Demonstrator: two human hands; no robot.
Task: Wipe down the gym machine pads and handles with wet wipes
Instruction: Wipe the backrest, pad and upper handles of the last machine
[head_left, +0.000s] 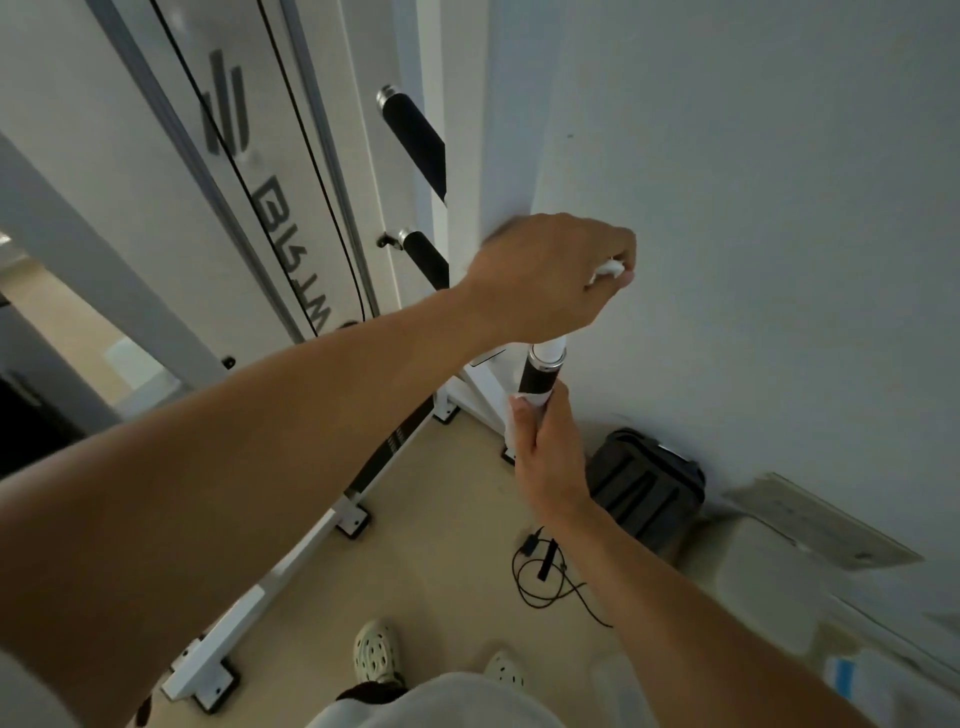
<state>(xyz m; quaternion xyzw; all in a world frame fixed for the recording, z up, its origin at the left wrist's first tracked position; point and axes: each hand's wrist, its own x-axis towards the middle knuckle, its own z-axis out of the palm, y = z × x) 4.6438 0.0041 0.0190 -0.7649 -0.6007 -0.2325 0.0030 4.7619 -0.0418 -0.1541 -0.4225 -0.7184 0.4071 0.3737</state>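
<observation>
Two hands, right hand (545, 457) gripping upright handle (540, 371), wipe (517, 421)

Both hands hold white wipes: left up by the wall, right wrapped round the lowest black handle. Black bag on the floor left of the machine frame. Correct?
One error: the head view shows the black bag on the floor to the right of the white machine frame, against the wall. The rest holds: the left hand pinches a white wipe near the wall, and the right hand grips the lowest black handle through another wipe.
</observation>
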